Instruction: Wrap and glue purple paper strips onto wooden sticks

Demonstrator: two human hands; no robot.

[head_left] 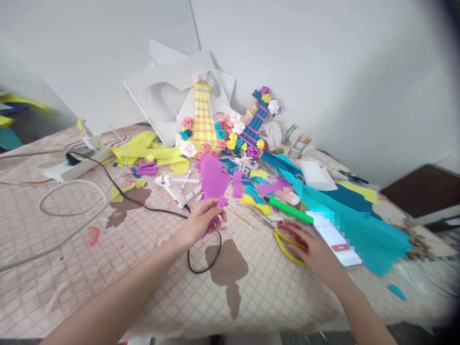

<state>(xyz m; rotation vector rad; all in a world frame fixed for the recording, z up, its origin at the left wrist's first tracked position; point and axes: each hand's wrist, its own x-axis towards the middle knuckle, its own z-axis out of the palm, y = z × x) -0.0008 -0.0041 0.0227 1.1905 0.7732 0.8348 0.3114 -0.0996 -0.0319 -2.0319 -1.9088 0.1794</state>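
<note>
My left hand (206,218) is closed around a purple crepe paper strip (222,201), which sticks out past the fingertips. To its right, my right hand (314,251) has its fingers on the red and yellow handles of a pair of scissors (291,242). The scissor blades point away to the upper left, low over the table. Just beyond my left hand lies a larger purple paper piece (214,176). A white glue gun (174,191) with a black cord rests left of it. A green cutter or marker (289,210) lies above the scissors.
Paper-covered guitar shapes with paper flowers, one yellow (203,115) and one blue (256,120), lean at the wall. A phone (334,239) and teal crepe paper (366,230) lie right. Yellow paper (136,146), a power strip (77,165) and loose cables are left.
</note>
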